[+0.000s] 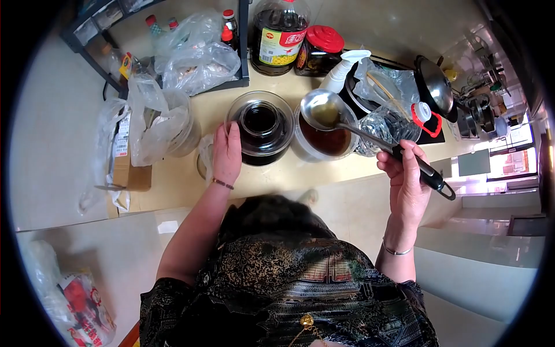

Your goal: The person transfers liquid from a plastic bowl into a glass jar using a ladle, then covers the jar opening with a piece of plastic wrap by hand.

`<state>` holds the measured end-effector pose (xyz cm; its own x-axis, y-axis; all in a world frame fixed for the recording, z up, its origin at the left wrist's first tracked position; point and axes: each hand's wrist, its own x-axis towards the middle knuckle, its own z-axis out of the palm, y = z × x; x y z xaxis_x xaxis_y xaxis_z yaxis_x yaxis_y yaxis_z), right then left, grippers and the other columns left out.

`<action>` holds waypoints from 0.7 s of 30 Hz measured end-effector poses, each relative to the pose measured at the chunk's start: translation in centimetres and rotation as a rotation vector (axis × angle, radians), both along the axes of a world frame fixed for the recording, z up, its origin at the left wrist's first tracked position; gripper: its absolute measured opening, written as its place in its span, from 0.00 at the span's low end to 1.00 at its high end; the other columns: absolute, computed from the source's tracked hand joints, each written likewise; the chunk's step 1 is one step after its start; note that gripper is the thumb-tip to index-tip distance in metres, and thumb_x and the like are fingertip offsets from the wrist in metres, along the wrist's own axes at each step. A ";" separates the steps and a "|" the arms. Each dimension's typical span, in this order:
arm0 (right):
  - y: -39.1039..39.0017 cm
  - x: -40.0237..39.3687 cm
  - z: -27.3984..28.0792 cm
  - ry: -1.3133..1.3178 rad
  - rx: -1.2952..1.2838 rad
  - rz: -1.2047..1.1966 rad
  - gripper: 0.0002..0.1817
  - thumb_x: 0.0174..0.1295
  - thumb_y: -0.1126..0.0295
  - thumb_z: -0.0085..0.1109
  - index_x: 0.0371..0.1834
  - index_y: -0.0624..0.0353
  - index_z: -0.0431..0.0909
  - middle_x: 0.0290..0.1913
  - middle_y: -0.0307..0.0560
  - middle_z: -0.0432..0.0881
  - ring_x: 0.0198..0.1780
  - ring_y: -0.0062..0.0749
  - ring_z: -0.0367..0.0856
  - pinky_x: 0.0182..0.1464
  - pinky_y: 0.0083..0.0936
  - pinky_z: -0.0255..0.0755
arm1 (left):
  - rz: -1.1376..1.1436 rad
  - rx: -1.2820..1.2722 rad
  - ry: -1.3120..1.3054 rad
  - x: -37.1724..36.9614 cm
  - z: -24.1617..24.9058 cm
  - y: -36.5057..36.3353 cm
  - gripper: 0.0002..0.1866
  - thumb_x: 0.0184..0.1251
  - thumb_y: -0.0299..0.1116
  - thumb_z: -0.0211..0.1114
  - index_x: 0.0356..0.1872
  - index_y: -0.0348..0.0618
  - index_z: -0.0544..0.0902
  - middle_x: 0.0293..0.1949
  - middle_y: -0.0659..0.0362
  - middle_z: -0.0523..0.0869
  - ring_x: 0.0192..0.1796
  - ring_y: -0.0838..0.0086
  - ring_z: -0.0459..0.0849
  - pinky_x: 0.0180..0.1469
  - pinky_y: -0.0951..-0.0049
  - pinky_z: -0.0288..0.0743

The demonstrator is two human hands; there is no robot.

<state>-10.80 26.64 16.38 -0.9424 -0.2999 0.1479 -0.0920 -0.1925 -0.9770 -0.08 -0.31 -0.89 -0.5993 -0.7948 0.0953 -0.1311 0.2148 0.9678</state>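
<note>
My right hand (408, 173) is closed round the black handle of a metal ladle (324, 111). The ladle's bowl holds some yellowish liquid and hangs over a white tub (300, 144) of reddish-brown liquid. My left hand (228, 151) rests against the left side of a glass jar (277, 151) with dark contents, its thumb up at the rim. A clear dish or funnel-like piece with a round opening tops that jar. Whether my left fingers wrap round the glass is partly hidden.
Behind the jar stand a large oil bottle (278, 43), a red-lidded jar (324, 39) and a white spray bottle (346, 66). A clear plastic bottle (376, 130) lies right of the tub. Plastic bags (199, 63) and a cardboard box (132, 173) are at left; a wok (435, 87) is at right.
</note>
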 end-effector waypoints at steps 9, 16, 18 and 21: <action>-3.9 0.6 1.3 -0.015 -0.049 0.212 0.12 0.67 0.70 0.53 0.49 0.67 0.74 0.37 0.51 0.82 0.36 0.37 0.85 0.40 0.27 0.81 | 0.040 -0.033 -0.044 -0.1 -0.2 0.1 0.26 0.72 0.51 0.46 0.52 0.35 0.73 0.52 0.44 0.76 0.57 0.51 0.71 0.61 0.63 0.62; -5.0 2.1 1.9 0.186 0.181 0.289 0.11 0.63 0.75 0.57 0.48 0.66 0.75 0.34 0.49 0.85 0.38 0.26 0.84 0.44 0.21 0.77 | 0.057 -0.032 -0.010 -0.1 0.8 0.5 0.23 0.72 0.49 0.47 0.49 0.37 0.75 0.49 0.47 0.77 0.54 0.54 0.72 0.60 0.62 0.62; -5.1 2.3 2.1 0.203 0.209 0.295 0.11 0.63 0.75 0.57 0.48 0.66 0.75 0.34 0.49 0.85 0.38 0.26 0.84 0.44 0.21 0.77 | 0.047 -0.048 0.002 -0.1 0.8 0.5 0.23 0.73 0.49 0.47 0.49 0.37 0.75 0.48 0.47 0.77 0.54 0.54 0.72 0.60 0.62 0.62; -5.0 2.4 2.0 0.239 0.255 0.298 0.11 0.62 0.76 0.58 0.47 0.64 0.75 0.35 0.48 0.85 0.39 0.26 0.84 0.45 0.20 0.77 | 0.037 -0.044 0.006 -0.1 0.4 0.4 0.23 0.73 0.48 0.46 0.49 0.37 0.75 0.48 0.47 0.77 0.54 0.54 0.71 0.60 0.62 0.61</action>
